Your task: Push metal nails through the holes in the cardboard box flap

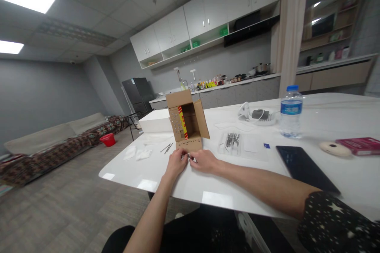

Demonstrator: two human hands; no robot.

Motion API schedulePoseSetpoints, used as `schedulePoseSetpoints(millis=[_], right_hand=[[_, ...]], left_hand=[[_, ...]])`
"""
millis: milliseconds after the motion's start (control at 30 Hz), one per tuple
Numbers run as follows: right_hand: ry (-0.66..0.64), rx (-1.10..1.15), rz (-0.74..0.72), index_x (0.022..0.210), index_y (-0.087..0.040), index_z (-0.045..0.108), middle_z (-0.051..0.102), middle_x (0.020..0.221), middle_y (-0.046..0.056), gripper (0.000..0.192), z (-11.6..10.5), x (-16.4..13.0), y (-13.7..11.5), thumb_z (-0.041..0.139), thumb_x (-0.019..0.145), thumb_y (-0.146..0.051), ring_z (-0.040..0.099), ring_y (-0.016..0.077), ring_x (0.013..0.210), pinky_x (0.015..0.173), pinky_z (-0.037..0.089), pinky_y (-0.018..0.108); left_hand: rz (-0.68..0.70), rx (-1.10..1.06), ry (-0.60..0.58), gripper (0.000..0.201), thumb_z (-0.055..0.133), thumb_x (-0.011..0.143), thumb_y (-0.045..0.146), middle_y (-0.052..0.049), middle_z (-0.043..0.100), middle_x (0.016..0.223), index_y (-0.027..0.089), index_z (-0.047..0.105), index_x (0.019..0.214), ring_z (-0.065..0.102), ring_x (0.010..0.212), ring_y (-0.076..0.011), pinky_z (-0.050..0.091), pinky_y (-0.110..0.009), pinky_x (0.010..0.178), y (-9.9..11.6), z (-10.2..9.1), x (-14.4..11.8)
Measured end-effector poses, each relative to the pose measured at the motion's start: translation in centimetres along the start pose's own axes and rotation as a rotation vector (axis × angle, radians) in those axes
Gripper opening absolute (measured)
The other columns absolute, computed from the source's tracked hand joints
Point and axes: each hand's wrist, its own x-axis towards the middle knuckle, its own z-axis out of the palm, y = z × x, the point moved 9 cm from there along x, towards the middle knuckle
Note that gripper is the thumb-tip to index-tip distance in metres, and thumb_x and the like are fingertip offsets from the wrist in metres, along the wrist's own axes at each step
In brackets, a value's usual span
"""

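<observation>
An open cardboard box [175, 124] stands upright on the white table, its opening facing me and its flaps spread. Small dark marks or pieces dot its front flap. Right at that flap, my left hand [177, 161] and my right hand [204, 161] meet almost touching, fingers curled. A small dark striped bit shows between the fingertips; what it is, I cannot make out. Thin metal rods [168, 148] lie left of the box. To the right sits a clear plastic case [237, 152] of small metal parts.
White tissues [144, 154] and a white box [157, 121] lie to the left. On the right are a water bottle [291, 114], a black tablet or phone [303, 166], a beige rounded object [335, 149], a red box [360, 146] and a white cable [234, 127].
</observation>
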Motion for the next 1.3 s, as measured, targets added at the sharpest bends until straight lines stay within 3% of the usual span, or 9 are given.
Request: schedulePoseSetpoints(millis=[533, 767, 967, 1300], right_hand=[[-0.008, -0.037, 0.056, 0.1, -0.022, 0.069, 0.074, 0.092, 0.007, 0.031, -0.4, -0.2, 0.1, 0.042, 0.091, -0.034, 0.067, 0.024, 0.083, 0.065, 0.04, 0.029], [-0.046, -0.06, 0.073, 0.103, -0.023, 0.068, 0.074, 0.096, 0.007, 0.03, -0.3, -0.2, 0.2, 0.043, 0.091, -0.034, 0.068, 0.0242, 0.087, 0.067, 0.042, 0.029], [-0.032, -0.049, 0.059, 0.1, -0.023, 0.068, 0.073, 0.094, 0.006, 0.029, -0.4, -0.2, 0.2, 0.043, 0.09, -0.035, 0.068, 0.024, 0.086, 0.065, 0.041, 0.029], [-0.034, -0.025, 0.059, 0.096, -0.023, 0.069, 0.073, 0.091, 0.006, 0.027, -0.1, 0.0, 0.3, 0.045, 0.087, -0.032, 0.067, 0.0234, 0.083, 0.064, 0.04, 0.029]], left_hand=[[-0.126, 0.019, -0.009, 0.01, 0.054, 0.083, 0.023, -0.003, 0.07, 0.093, 0.02, 0.063, 0.086, 0.063, 0.089, -0.0186, 0.044, -0.033, 0.082, -1.0, 0.0, 0.0], [-0.079, 0.006, 0.013, 0.01, 0.05, 0.086, 0.024, -0.005, 0.069, 0.095, 0.02, 0.06, 0.087, 0.062, 0.088, -0.019, 0.045, -0.035, 0.083, -1.1, 0.1, 0.0], [-0.047, -0.203, 0.158, 0.015, 0.046, 0.088, 0.03, -0.005, 0.067, 0.084, 0.019, 0.056, 0.087, 0.062, 0.078, -0.0182, 0.048, -0.032, 0.075, -1.5, -1.1, -0.1], [-0.194, -0.491, 0.599, 0.025, 0.058, 0.078, 0.033, -0.009, 0.07, 0.088, 0.014, 0.063, 0.093, 0.066, 0.081, -0.019, 0.054, -0.033, 0.075, -3.8, -5.9, 1.4]])
